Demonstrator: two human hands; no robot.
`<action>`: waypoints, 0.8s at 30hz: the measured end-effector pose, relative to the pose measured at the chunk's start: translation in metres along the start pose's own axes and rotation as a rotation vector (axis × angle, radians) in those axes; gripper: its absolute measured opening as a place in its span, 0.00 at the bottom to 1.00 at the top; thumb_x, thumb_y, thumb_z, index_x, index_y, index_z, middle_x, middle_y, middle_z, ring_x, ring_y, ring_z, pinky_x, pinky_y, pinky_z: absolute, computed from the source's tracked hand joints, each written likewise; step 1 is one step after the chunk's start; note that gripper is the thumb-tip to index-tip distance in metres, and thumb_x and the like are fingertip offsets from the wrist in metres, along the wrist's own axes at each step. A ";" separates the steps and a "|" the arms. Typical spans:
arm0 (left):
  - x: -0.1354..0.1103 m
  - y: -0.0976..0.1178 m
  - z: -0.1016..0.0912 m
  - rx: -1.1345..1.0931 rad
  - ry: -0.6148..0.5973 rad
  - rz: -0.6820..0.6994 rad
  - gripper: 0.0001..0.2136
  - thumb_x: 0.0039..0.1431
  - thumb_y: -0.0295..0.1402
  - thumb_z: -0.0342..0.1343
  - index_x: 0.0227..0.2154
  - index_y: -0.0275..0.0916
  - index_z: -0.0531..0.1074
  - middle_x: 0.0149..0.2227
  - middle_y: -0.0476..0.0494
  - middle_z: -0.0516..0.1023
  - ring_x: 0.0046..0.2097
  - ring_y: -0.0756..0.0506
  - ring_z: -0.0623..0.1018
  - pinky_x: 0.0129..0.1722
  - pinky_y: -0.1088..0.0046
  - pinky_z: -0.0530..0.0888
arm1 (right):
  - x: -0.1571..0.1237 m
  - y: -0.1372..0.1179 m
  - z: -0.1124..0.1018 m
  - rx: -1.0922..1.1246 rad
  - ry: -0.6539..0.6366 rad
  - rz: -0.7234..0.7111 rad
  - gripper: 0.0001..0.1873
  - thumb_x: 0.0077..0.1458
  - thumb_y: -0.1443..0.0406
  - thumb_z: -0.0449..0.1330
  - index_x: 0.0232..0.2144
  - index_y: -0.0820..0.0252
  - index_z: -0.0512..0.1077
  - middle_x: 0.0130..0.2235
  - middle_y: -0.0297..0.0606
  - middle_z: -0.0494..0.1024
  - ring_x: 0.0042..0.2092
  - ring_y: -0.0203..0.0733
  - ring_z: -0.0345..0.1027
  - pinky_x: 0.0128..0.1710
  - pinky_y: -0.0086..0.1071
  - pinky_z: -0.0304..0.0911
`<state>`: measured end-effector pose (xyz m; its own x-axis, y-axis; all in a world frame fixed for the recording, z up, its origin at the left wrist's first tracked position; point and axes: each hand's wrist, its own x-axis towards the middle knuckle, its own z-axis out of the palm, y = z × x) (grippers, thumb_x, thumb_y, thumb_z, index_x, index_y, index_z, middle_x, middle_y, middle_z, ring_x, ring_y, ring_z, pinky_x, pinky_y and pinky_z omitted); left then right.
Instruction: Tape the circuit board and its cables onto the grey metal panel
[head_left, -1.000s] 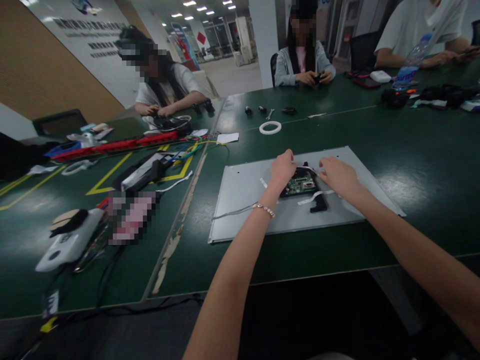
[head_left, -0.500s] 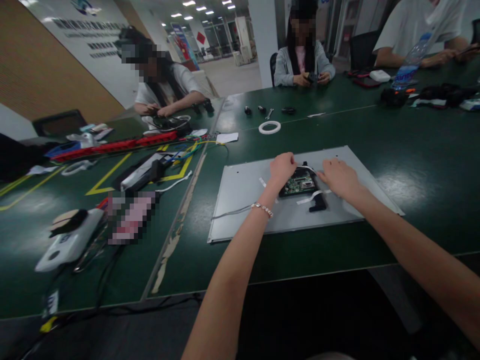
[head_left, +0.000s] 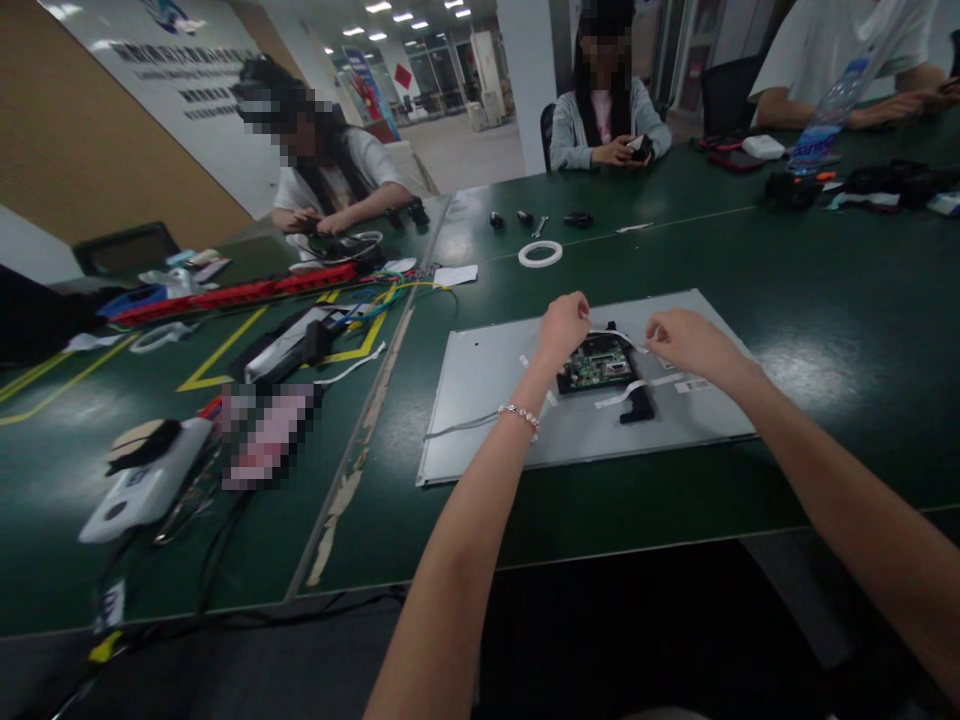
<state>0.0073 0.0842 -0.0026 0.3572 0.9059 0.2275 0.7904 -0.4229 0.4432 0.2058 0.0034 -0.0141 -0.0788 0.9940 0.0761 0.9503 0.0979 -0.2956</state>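
Green circuit board: seated face up near the middle of the panel, between the two hands, so that it can be reached from above.
White strip: a thin ribbon arched over the board's far edge, from one hand to the other.
Left hand: clenched, knuckles up, set at the board's far left corner, apparently to steady it.
Right hand: fingers pinched on the strip's right end, wrist raised clear of the panel.
Grey panel: laid flat on the counter, its near edge set back from the counter's edge; bare metal is left free on both sides of the board.
Black block: just beside the board's near right corner, under a white flat cable.
Counter: dark green; open room is offered to the right of the panel and beyond it, up to a tape roll; the left is crowded with cables.
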 end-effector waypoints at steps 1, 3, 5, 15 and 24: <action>0.002 0.000 -0.001 -0.023 -0.005 0.040 0.11 0.52 0.21 0.51 0.35 0.36 0.75 0.37 0.42 0.78 0.40 0.47 0.75 0.42 0.73 0.70 | 0.001 0.000 -0.002 0.062 0.015 -0.013 0.11 0.56 0.64 0.55 0.38 0.62 0.74 0.39 0.41 0.74 0.39 0.39 0.66 0.38 0.30 0.56; 0.004 0.001 -0.001 -0.055 -0.053 0.098 0.12 0.53 0.20 0.49 0.34 0.36 0.76 0.37 0.43 0.79 0.40 0.47 0.76 0.43 0.74 0.70 | 0.001 -0.003 -0.006 0.163 0.024 -0.021 0.12 0.56 0.66 0.53 0.37 0.62 0.76 0.38 0.39 0.75 0.38 0.37 0.67 0.39 0.28 0.56; 0.006 0.002 0.001 -0.060 -0.126 0.122 0.12 0.53 0.20 0.49 0.33 0.36 0.77 0.36 0.44 0.79 0.39 0.47 0.76 0.43 0.74 0.71 | 0.001 -0.006 -0.006 0.203 -0.008 -0.026 0.13 0.56 0.66 0.52 0.36 0.61 0.77 0.37 0.39 0.76 0.38 0.37 0.67 0.39 0.28 0.56; 0.004 0.001 0.007 0.024 -0.166 0.128 0.14 0.51 0.19 0.48 0.33 0.35 0.78 0.36 0.40 0.80 0.39 0.45 0.77 0.42 0.72 0.71 | 0.007 0.000 0.013 0.132 -0.117 0.046 0.16 0.55 0.67 0.50 0.36 0.62 0.78 0.34 0.42 0.76 0.36 0.40 0.67 0.35 0.29 0.55; 0.001 0.003 0.001 0.062 -0.151 0.120 0.13 0.51 0.19 0.49 0.32 0.36 0.77 0.34 0.42 0.80 0.38 0.46 0.76 0.40 0.73 0.71 | 0.005 -0.003 0.009 0.105 -0.093 0.032 0.16 0.56 0.67 0.48 0.31 0.65 0.76 0.32 0.45 0.75 0.34 0.39 0.66 0.35 0.30 0.55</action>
<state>0.0110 0.0836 -0.0019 0.5177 0.8439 0.1409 0.7649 -0.5303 0.3656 0.1997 0.0089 -0.0211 -0.0812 0.9965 -0.0221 0.9164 0.0659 -0.3949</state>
